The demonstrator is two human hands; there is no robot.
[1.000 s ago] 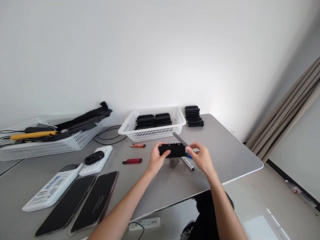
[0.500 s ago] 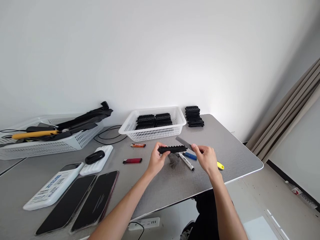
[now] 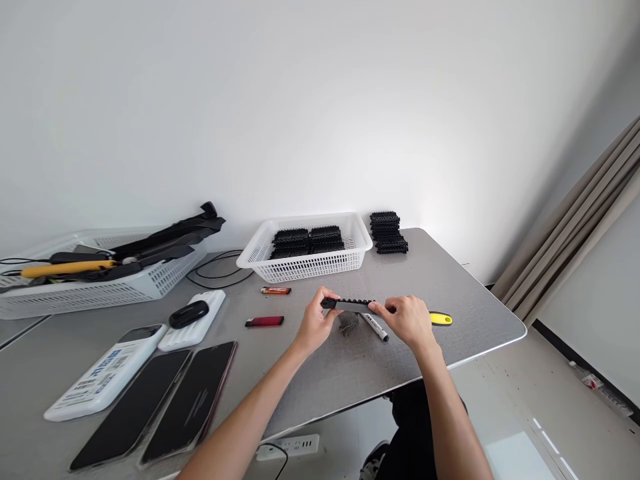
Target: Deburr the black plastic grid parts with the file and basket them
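Observation:
My left hand point(image 3: 316, 323) is closed on the left end of a black plastic strip with a knobbly edge point(image 3: 329, 303), held just above the table. My right hand point(image 3: 411, 320) grips a flat metal file point(image 3: 353, 307) with a yellow and grey handle point(image 3: 441, 319). The grey blade lies along the near side of the strip, and my right thumb and fingers reach the strip's right end. Below them on the table are a grey fuzzy wad point(image 3: 349, 323) and a white marker point(image 3: 375, 328).
A white basket point(image 3: 310, 270) holds stacked black strips; another stack point(image 3: 387, 233) stands beside it. A red lighter point(image 3: 265, 321) and an orange lighter point(image 3: 276, 291) lie left of my hands. Phones point(image 3: 193, 400), a black mouse point(image 3: 189, 314) and a tool basket point(image 3: 160, 283) are farther left.
The file has swung down and left, from behind the strip's right end onto its near side. My right hand has come closer to the left hand. The blue lighter is now hidden.

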